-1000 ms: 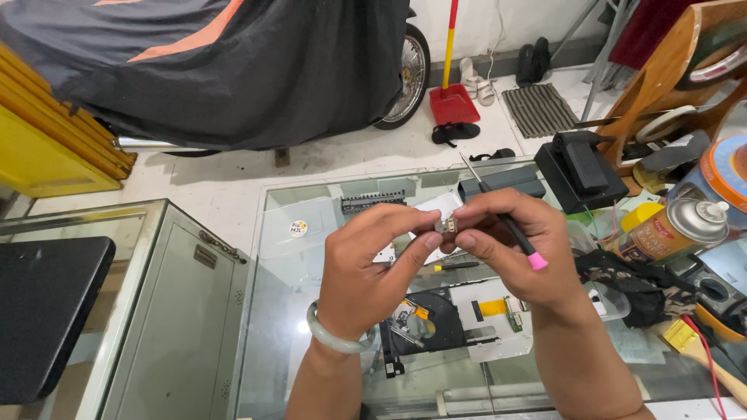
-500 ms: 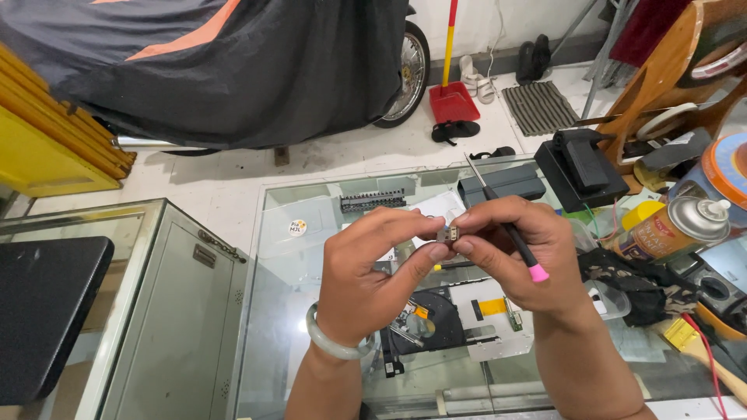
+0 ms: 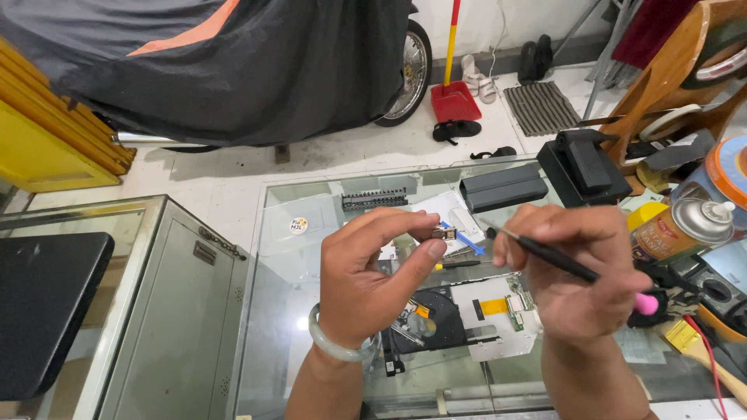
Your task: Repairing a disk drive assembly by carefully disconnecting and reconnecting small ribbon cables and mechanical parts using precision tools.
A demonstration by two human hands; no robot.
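Left hand [image 3: 373, 280] is raised over the glass counter [image 3: 311, 342], with thumb and forefinger pinched together on a small metal part [image 3: 444, 232]. The part sits at the fingertips, in the air above the bench, not resting on anything. A pale green bangle [image 3: 336, 346] is on that wrist.

Right hand [image 3: 572, 272] is closed around a thin black screwdriver [image 3: 554, 258] with a pink cap at its back end. The tip points left toward the part; tip and part are near each other but appear apart, with a small gap showing.

Below the hands, on the glass, lies an opened device: a dark board [image 3: 436, 323] and a white plate [image 3: 498, 315] with orange flex strips. A spray can [image 3: 681, 229] stands to the right, just beside clutter. A black box [image 3: 504, 187] lies further back.

Judged step: working on the small part held in hand, tool about to be brought to it. The part is too small to tell whether it carries a screw or a clip.

Next move, as a judgement: the tip must meet the part squarely while the left pinch holds firm; a slip could flick the part down among the clutter.
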